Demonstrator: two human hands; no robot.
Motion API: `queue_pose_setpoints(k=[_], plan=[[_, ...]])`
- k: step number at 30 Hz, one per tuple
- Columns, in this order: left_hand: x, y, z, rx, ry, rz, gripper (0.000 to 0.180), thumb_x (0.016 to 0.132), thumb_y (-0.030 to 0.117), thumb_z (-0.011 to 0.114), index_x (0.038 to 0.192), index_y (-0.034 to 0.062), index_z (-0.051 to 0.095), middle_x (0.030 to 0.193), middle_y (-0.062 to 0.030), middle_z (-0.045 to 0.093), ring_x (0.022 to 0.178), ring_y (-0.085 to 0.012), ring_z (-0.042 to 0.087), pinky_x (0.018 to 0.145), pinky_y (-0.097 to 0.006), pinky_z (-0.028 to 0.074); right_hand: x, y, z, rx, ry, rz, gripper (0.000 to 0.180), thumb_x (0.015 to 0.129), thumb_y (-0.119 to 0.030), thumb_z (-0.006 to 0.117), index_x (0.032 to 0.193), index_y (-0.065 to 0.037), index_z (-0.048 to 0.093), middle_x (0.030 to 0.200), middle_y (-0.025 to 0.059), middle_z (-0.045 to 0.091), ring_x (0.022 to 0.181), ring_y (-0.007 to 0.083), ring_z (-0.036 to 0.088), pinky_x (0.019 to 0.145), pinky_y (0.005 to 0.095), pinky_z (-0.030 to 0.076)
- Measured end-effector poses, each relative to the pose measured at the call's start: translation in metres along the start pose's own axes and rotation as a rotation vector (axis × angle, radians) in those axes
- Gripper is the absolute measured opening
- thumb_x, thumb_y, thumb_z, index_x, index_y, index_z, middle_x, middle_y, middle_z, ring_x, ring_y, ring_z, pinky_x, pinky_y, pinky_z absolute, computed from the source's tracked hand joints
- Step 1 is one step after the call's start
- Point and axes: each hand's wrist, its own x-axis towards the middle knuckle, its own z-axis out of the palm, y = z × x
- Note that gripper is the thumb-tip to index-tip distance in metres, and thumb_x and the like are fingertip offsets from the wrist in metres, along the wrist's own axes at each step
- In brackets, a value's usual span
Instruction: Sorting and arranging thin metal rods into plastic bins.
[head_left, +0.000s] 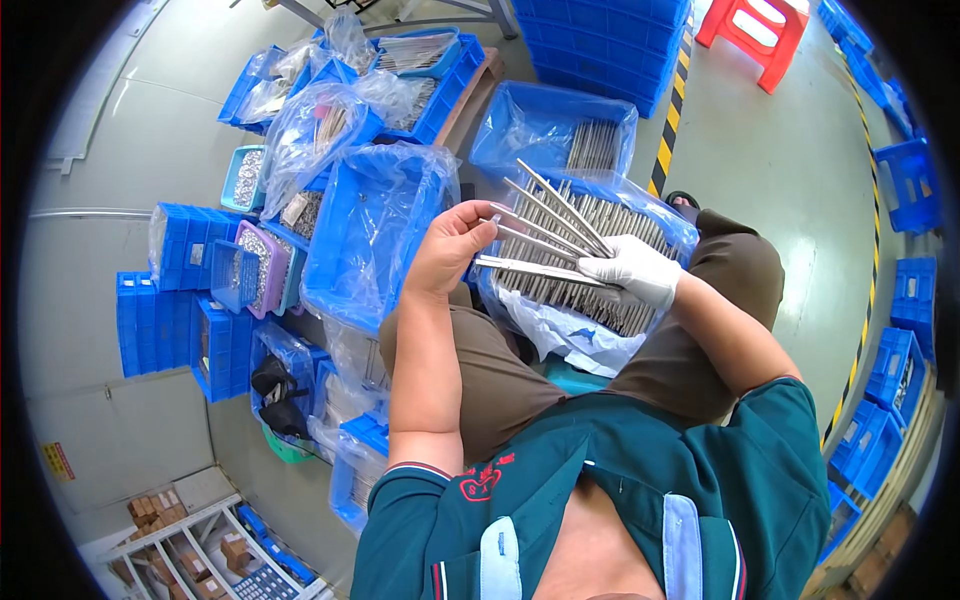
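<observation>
My right hand (634,270), in a white glove, grips the near ends of a fan of long thin metal rods (548,222). My bare left hand (455,243) touches the far ends of those rods with its fingertips. Both hands hover over a blue bin (679,222) lined with clear plastic and full of the same metal rods, which sits by my knees. Just left of my left hand stands an empty blue bin (360,240) with a clear plastic liner.
Another lined blue bin with rods (550,125) lies farther out. Stacked blue crates (170,310) and bins of small metal parts (262,262) crowd the left. A red stool (755,30) stands at the top right. More blue bins (880,400) line the right side.
</observation>
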Motion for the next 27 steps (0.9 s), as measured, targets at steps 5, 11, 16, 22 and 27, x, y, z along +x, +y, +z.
queue_pose_setpoints(k=[5, 11, 16, 22, 27], plan=[[-0.008, 0.01, -0.03, 0.285, 0.389, 0.085, 0.031, 0.089, 0.029, 0.06, 0.101, 0.0, 0.063, 0.088, -0.0108, 0.068, 0.088, -0.0153, 0.062, 0.086, -0.027, 0.043, 0.002, 0.008, -0.003, 0.029, 0.086, -0.018, 0.025, 0.088, -0.03, 0.063, 0.089, -0.005, 0.063, 0.061, -0.0014, 0.048, 0.053, 0.005, 0.044, 0.047, 0.0209, 0.035], [0.002, 0.004, 0.002, 0.184, 0.192, 0.158, 0.028, 0.09, 0.019, 0.059, 0.108, -0.0023, 0.06, 0.097, -0.0105, 0.066, 0.091, -0.013, 0.059, 0.085, -0.024, 0.043, 0.01, 0.01, -0.003, -0.33, 0.172, -0.016, 0.03, 0.09, -0.033, 0.056, 0.088, -0.003, 0.063, 0.058, -0.0001, 0.05, 0.052, 0.0077, 0.047, 0.049, 0.0252, 0.038], [0.001, 0.007, 0.006, 0.23, 0.146, 0.101, 0.034, 0.089, 0.027, 0.06, 0.107, -0.0018, 0.061, 0.098, -0.0124, 0.066, 0.095, -0.0147, 0.057, 0.092, -0.029, 0.037, 0.012, 0.011, 0.0, -0.441, 0.202, -0.039, 0.032, 0.09, -0.032, 0.054, 0.091, -0.001, 0.063, 0.059, 0.0017, 0.052, 0.052, 0.0095, 0.049, 0.053, 0.0269, 0.04], [0.0, 0.003, 0.0, 0.229, 0.147, 0.105, 0.027, 0.089, 0.016, 0.06, 0.109, -0.0033, 0.059, 0.098, -0.0106, 0.066, 0.091, -0.0122, 0.059, 0.085, -0.023, 0.043, 0.008, 0.004, 0.004, -0.449, 0.209, -0.012, 0.033, 0.09, -0.033, 0.055, 0.095, -0.002, 0.064, 0.06, 0.0018, 0.052, 0.054, 0.0086, 0.049, 0.054, 0.0269, 0.041], [-0.001, 0.005, 0.002, 0.249, 0.095, 0.105, 0.034, 0.087, 0.023, 0.063, 0.109, -0.002, 0.06, 0.102, -0.0125, 0.065, 0.096, -0.0156, 0.058, 0.09, -0.027, 0.039, 0.01, 0.006, 0.003, -0.461, 0.201, -0.007, 0.031, 0.089, -0.032, 0.056, 0.096, -0.002, 0.064, 0.062, 0.0023, 0.053, 0.055, 0.0089, 0.05, 0.054, 0.0267, 0.041]])
